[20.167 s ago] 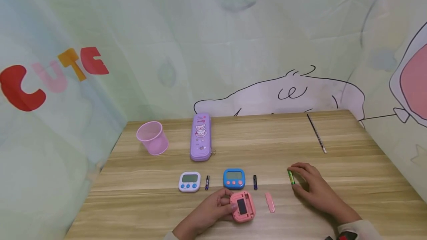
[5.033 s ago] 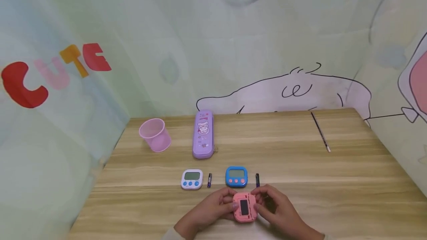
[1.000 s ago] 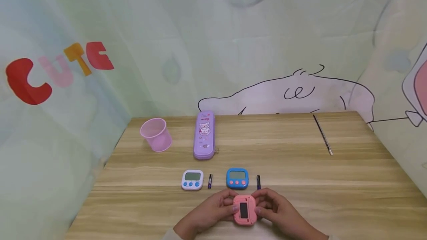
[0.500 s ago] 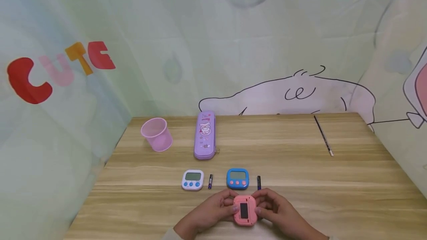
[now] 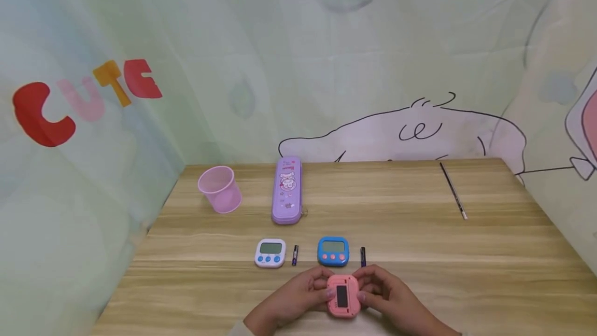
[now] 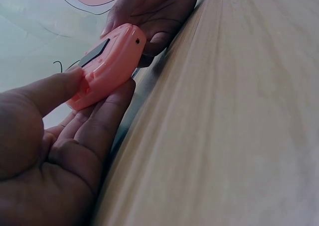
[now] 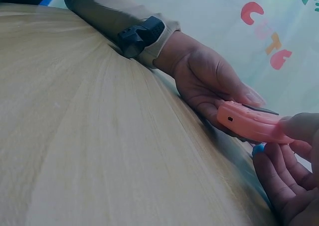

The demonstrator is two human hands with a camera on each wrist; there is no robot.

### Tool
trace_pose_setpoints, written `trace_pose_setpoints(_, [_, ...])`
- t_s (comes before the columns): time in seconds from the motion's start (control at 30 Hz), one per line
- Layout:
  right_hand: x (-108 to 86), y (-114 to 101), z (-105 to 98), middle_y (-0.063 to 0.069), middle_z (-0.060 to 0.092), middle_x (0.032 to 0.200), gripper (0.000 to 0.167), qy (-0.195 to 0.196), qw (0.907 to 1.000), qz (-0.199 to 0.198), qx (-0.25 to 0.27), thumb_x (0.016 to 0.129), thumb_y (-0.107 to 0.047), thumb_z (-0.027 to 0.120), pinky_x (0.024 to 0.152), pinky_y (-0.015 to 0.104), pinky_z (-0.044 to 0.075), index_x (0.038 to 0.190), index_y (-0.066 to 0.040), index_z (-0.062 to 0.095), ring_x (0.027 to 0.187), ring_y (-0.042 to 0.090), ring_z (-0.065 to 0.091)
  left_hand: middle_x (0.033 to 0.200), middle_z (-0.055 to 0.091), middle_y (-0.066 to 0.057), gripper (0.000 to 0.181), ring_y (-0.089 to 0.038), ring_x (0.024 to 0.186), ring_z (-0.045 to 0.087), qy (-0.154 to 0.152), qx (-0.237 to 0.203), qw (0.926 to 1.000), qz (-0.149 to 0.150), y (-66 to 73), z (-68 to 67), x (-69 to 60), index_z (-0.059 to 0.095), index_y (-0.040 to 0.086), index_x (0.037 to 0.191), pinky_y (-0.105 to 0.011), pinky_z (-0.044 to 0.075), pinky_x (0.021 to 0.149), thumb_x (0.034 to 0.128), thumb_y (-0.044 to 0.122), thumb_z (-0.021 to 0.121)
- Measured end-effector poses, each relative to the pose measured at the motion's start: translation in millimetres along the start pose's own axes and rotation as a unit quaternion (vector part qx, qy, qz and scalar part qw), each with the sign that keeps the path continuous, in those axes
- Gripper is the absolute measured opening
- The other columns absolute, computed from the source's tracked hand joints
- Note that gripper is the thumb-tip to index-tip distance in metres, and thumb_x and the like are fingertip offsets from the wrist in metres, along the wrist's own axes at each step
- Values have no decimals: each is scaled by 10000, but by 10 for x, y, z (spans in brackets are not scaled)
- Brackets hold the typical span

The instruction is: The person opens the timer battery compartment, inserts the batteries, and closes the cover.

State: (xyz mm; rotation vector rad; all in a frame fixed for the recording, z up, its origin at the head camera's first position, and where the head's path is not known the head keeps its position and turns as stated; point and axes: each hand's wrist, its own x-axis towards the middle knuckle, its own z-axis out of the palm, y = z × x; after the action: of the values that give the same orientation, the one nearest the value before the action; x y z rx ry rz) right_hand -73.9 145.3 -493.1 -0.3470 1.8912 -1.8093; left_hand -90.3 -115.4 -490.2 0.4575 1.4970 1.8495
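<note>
A pink digital timer (image 5: pixel 337 311) is held back side up, low over the table, between both hands. My left hand (image 5: pixel 294 295) grips its left edge, thumb on the back beside a dark rectangle. On the opposite edge, my right hand (image 5: pixel 395 301) pinches it between thumb and fingers. The pink battery cover (image 5: pixel 354 297) appears to lie over the slot at the timer's right side. In the left wrist view the timer (image 6: pixel 119 61) is tilted; the right wrist view shows its rounded side (image 7: pixel 244 122). Its display side is hidden.
Beyond the hands lie a white timer (image 5: pixel 270 253), a dark battery (image 5: pixel 295 255), a blue timer (image 5: pixel 333 251) and a second dark battery (image 5: pixel 363 255). Further back are a pink cup (image 5: pixel 224 193), a purple pencil case (image 5: pixel 286 191) and a pencil (image 5: pixel 452 189) on the wooden table (image 5: pixel 494 253).
Earlier, my right hand held a green battery and the pink cover lay on the table; both have left those places. My right hand joined my left on the timer. The last second shows little movement.
</note>
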Motion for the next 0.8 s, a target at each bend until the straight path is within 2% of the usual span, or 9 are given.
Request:
trace_pose_setpoints(0.17, [2,4,-5,142,592,1150,404,8,10000,-62,-74,942,-215,658,820,296,564,1284,-48,522,977,270,613,1195,640,-221,315,-255,1054,652,-18,-61,10000,62,-7,5,4,467,-78,1258,-349,553,892,994,75,545])
trace_pose_setpoints(0.43, [10,3,4,133,597,1138,412,22,9999,144,82,939,-222,662,816,290,560,1281,-39,523,982,276,600,1178,657,-192,299,-257,1049,657,66,25,9999,-119,12,8,-19,487,-50,1248,-344,559,883,989,84,553])
trace_pose_setpoints(0.6, [13,-11,9,129,594,1138,415,-44,9995,239,177,941,-223,658,822,281,553,1286,-38,520,993,281,588,1174,656,-197,301,-261,1045,659,72,7,9999,-130,19,18,-37,484,-54,1249,-340,558,885,989,82,551])
trace_pose_setpoints(0.8, [13,-13,-12,144,588,1152,412,-70,9999,32,97,947,-211,651,829,296,559,1292,-37,510,983,274,602,1187,652,-199,330,-262,1047,657,91,11,9999,-87,33,26,-19,475,-64,1261,-347,559,882,988,99,562])
